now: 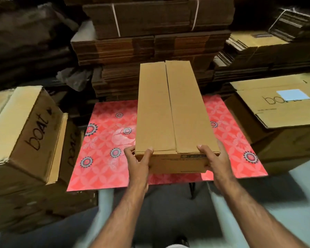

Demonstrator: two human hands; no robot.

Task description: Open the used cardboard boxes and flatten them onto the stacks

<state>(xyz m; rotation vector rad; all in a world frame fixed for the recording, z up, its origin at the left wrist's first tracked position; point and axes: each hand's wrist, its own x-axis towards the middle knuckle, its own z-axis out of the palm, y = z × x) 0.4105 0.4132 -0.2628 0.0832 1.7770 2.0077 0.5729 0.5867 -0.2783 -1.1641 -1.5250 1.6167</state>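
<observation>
A long, narrow brown cardboard box (170,108) lies lengthwise away from me over a pink patterned table top (104,144). Its two top flaps are closed, with a seam down the middle. My left hand (139,161) grips the near left corner, thumb on top. My right hand (212,158) grips the near right corner in the same way. Behind the table rise tall stacks of flattened cardboard (150,49), some bundles tied with white strapping.
Assembled "boat" boxes (27,133) are piled at the left of the table. More "boat" boxes (279,108), the top one with a blue label, sit at the right. Further flattened piles (268,49) stand at the back right. Pale floor shows below the table.
</observation>
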